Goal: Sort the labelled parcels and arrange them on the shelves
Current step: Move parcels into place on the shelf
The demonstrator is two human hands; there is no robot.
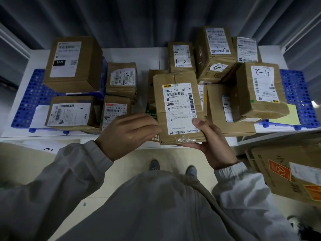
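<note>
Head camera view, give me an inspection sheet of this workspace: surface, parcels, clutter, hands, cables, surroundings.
Surface: white shelf with blue perforated mats at both ends.
Job's things: held parcel, label facing up; four labelled boxes at left, the largest marked 15H; a jumbled pile at right, including a box marked 1-3 and a tilted box.
Clutter: yellow paper under the right pile; white sheet under the left boxes.
Hands: right hand grips the held parcel from below, thumb on the label; left hand touches its left edge.
Cables: nothing seen.
Surroundings: grey curtain behind; large carton at lower right; beige floor.
</note>
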